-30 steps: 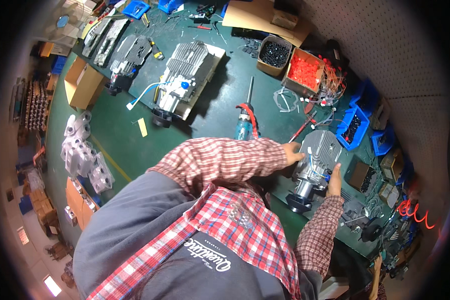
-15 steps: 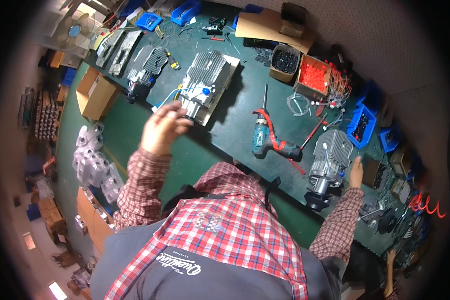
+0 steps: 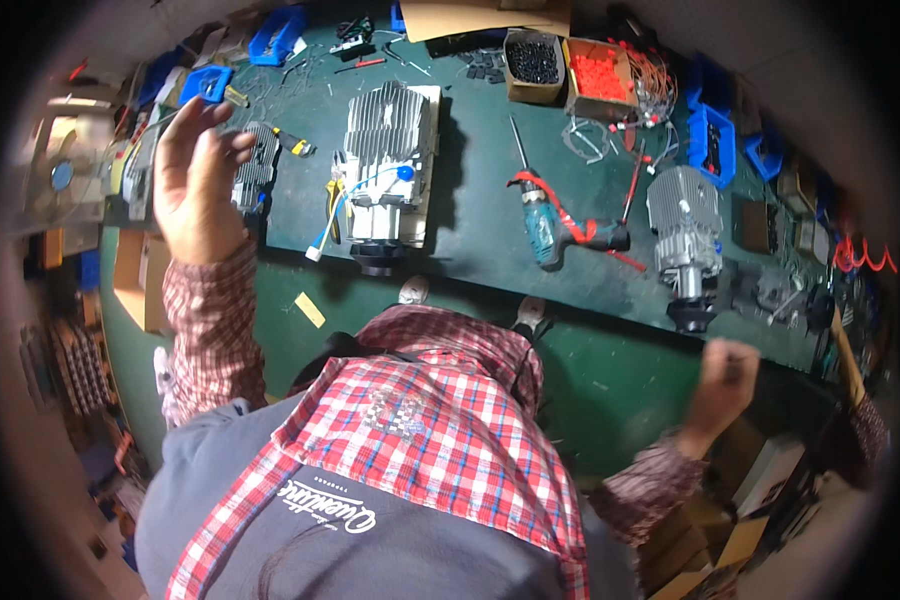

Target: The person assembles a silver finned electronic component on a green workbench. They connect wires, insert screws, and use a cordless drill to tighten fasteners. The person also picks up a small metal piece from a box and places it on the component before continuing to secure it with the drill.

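My left hand (image 3: 202, 190) is raised at the left with its fingers apart and nothing in them. It partly covers a grey finned motor unit (image 3: 257, 165) on the bench. To its right, a larger finned motor unit (image 3: 390, 125) lies on a pale board, its black round end toward me. A white and blue cable with a white connector (image 3: 314, 254) hangs from it, beside yellow-handled pliers (image 3: 334, 210). Off the bench's front edge, my right hand (image 3: 725, 385) is smeared by motion with its fingers bent. The nearest thing to it is a third motor unit (image 3: 685, 225).
A teal cordless drill (image 3: 545, 225) with a red strap lies mid-bench. Behind it stand boxes of black parts (image 3: 533, 65) and red parts (image 3: 600, 80). Blue bins (image 3: 712, 145) line the right side. Another person's arm (image 3: 848, 355) reaches in at the far right.
The view has turned. My left hand has moved left, away from the large motor unit. My right hand has drawn back from beside the right motor unit to off the bench edge.
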The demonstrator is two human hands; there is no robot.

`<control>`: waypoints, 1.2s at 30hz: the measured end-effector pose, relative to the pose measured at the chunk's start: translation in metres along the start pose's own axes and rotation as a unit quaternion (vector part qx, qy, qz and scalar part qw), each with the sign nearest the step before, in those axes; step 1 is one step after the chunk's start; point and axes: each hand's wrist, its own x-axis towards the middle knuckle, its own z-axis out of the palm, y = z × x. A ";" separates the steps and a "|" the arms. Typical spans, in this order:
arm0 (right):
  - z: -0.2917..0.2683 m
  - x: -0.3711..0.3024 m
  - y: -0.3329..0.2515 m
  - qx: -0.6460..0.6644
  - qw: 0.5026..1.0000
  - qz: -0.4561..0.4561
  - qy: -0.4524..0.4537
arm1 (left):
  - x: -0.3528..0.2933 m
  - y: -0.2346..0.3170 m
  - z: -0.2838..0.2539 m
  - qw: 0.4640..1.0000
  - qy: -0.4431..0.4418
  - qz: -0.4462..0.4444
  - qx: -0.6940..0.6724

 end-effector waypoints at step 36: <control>0.101 -0.840 0.286 -0.193 0.619 0.721 0.244 | -0.430 -0.030 -0.157 0.660 -0.704 -0.176 0.192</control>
